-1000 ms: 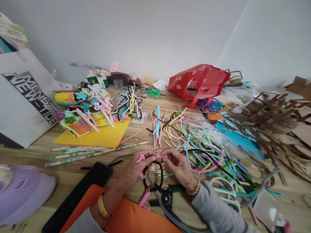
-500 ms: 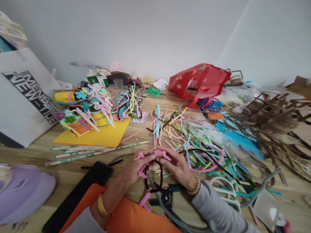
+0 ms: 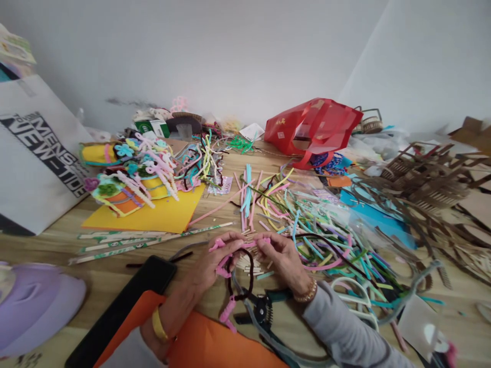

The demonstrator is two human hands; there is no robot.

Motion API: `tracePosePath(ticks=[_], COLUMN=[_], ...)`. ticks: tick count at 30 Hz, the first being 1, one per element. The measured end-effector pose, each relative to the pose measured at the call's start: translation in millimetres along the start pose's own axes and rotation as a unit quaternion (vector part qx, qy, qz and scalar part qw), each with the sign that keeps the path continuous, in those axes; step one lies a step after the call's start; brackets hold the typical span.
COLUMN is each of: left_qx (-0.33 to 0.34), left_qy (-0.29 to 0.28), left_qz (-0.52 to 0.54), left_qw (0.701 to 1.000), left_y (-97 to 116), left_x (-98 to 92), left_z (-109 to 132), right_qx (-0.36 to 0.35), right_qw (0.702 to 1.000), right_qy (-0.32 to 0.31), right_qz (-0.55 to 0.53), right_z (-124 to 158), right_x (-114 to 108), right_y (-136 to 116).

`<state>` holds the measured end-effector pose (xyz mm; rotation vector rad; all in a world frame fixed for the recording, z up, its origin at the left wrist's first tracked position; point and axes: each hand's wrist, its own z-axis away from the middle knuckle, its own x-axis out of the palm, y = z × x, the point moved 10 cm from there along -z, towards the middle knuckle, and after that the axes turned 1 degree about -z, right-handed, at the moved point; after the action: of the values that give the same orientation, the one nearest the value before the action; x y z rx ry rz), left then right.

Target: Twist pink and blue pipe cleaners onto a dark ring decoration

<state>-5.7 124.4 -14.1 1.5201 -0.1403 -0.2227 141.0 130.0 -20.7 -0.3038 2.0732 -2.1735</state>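
Note:
Between my two hands is a ring of dark brown pipe cleaner (image 3: 251,273) with pink pipe cleaner wound on it in several places. My left hand (image 3: 218,258) is closed on the ring's upper left, where a pink pipe cleaner (image 3: 222,268) curls around the fingers. My right hand (image 3: 282,258) pinches the end of a pink strand at the ring's upper right. A pink wrapped piece hangs at the ring's bottom, above an orange sheet (image 3: 218,340). Black-handled pliers (image 3: 263,309) lie just below the hands.
Loose coloured pipe cleaners (image 3: 330,240) spread to the right, beside white-handled scissors (image 3: 355,301). A black phone (image 3: 153,276) and a purple object (image 3: 42,306) lie left. Finished pipe-cleaner pieces sit on a yellow sheet (image 3: 184,209). A red bag (image 3: 310,128) stands behind.
My right hand has shifted slightly right, away from the left, drawing the pink strand out between them. The left hand keeps its hold on the ring.

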Motion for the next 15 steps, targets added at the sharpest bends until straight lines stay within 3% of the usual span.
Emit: tracePosePath(ticks=[8, 15], left_qx=[-0.055, -0.052], left_qy=[-0.003, 0.009], left_qz=[0.048, 0.016], left_qw=[0.997, 0.999], left_y=[-9.5, -13.0], left_x=[8.7, 8.0], left_z=[-4.3, -1.5], right_qx=[0.001, 0.012], right_qw=[0.999, 0.999], right_qy=[0.029, -0.032], right_qz=[0.024, 0.008], right_z=[-1.4, 1.9], right_x=[-6.7, 8.4], right_y=[-3.6, -2.7])
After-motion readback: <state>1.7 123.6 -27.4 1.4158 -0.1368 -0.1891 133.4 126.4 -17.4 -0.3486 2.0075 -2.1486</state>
